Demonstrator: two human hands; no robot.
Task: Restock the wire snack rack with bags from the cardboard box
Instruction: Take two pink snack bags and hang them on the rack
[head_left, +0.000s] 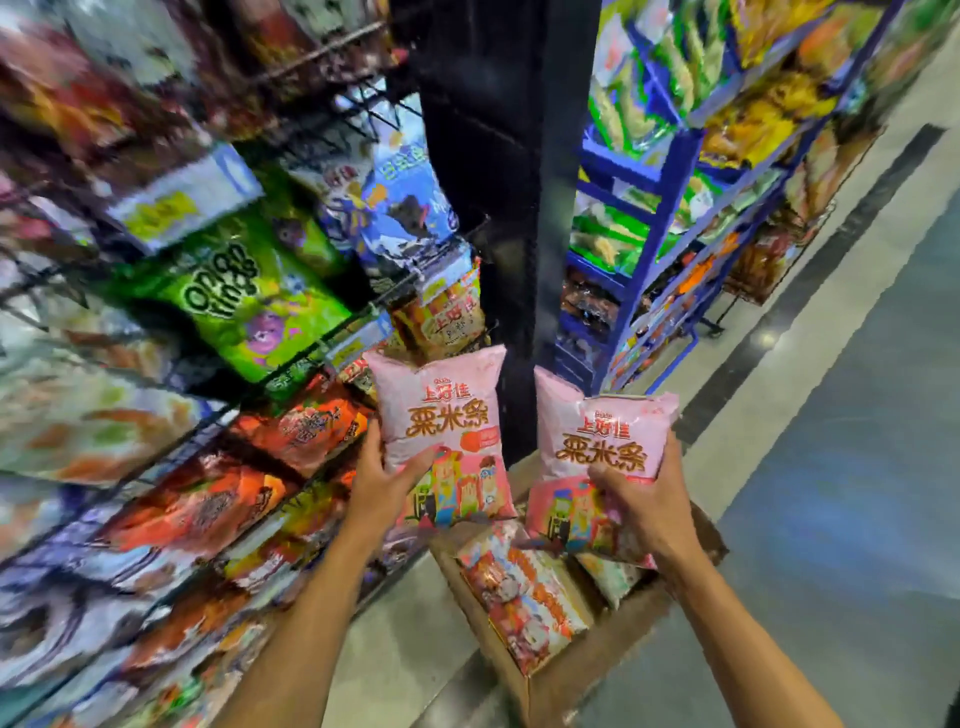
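Observation:
My left hand grips a pink snack bag by its lower left side and holds it upright in front of the wire snack rack. Gripped by my right hand, a second pink snack bag of the same kind is held up just right of the first. Both bags hang above the open cardboard box on the floor, which holds several more bags. The rack on the left is filled with colourful bags, blurred by motion.
A black pillar stands behind the two bags. A blue shelf unit packed with snacks runs along the right. Grey tiled aisle floor stretches to the right of the box.

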